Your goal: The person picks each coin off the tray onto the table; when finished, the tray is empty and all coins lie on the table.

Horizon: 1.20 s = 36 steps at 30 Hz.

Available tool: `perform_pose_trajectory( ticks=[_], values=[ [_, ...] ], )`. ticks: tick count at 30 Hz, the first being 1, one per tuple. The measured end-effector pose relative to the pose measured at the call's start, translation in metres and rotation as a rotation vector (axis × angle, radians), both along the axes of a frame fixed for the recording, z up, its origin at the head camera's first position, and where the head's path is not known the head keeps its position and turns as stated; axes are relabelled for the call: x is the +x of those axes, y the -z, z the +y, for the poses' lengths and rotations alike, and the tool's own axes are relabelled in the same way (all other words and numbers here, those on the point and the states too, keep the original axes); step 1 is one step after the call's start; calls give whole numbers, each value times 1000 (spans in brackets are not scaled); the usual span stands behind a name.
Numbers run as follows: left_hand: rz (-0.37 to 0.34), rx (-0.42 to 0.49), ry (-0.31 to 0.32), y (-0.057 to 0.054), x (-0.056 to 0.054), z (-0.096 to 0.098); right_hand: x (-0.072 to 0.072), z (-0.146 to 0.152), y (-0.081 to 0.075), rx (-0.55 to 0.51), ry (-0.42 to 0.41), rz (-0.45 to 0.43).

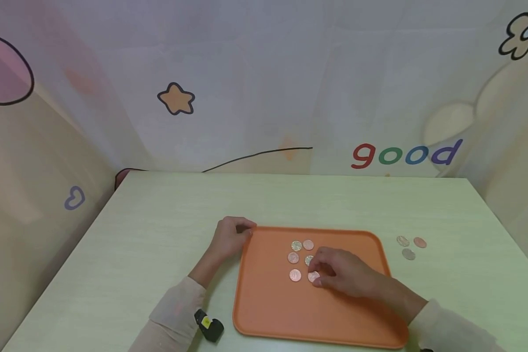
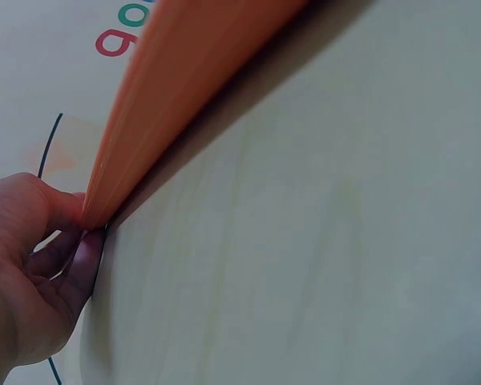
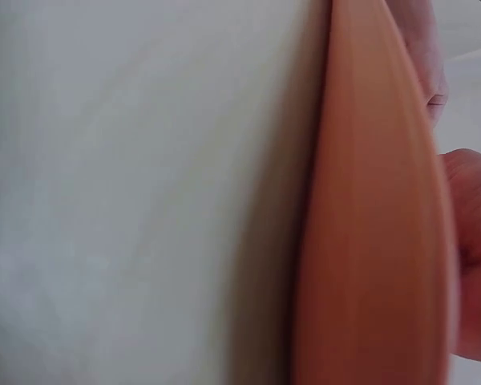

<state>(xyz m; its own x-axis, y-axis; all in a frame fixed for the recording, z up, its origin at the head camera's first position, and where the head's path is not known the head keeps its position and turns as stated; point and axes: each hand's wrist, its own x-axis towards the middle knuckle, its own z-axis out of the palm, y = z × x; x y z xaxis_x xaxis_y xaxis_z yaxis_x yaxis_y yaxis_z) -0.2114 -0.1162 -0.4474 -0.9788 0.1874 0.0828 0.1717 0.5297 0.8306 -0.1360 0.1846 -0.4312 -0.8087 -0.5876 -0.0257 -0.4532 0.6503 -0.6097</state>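
An orange tray [image 1: 268, 313] lies on the table with several coins near its middle, in two columns. My left hand [image 1: 233, 237] pinches the tray's far left corner; the left wrist view shows thumb and fingers on the rim. Over the tray, my right hand [image 1: 349, 271] has its thumb and index finger at the edges of a coin [image 1: 314, 276], the nearest in the right column. Level with it on the left is another coin [image 1: 295, 275]. The right fingers partly cover a silvery coin [image 1: 309, 260] just beyond. In the right wrist view the tray wall hides the fingertips.
Right of the tray, three loose coins lie on the pale table [image 1: 158, 274]: a silvery one [image 1: 403, 241], a coppery one [image 1: 420, 242] and a grey one [image 1: 408, 254]. A printed cloth [image 1: 255, 98] hangs behind the table. A black device [image 1: 209, 326] sits at the left wrist.
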Motion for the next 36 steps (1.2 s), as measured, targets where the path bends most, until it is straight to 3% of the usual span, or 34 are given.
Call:
perform_pose_trajectory(
  ticks=[5, 11, 19, 27, 36],
  values=[
    [-4, 5, 2, -1, 0, 0, 0, -1, -2, 25, 8, -23],
    [-3, -1, -3, -1, 1, 0, 1, 2, 0, -18, -23, -46],
    [-13, -1, -6, -1, 1, 0, 0, 5, 4, -39, -110, 34],
    [-16, 5, -6, -2, 2, 0, -2, 7, 5, 2, -124, 51],
    [-20, 4, -6, -1, 1, 0, -5, 10, 3, -31, -140, 2]
  ],
)
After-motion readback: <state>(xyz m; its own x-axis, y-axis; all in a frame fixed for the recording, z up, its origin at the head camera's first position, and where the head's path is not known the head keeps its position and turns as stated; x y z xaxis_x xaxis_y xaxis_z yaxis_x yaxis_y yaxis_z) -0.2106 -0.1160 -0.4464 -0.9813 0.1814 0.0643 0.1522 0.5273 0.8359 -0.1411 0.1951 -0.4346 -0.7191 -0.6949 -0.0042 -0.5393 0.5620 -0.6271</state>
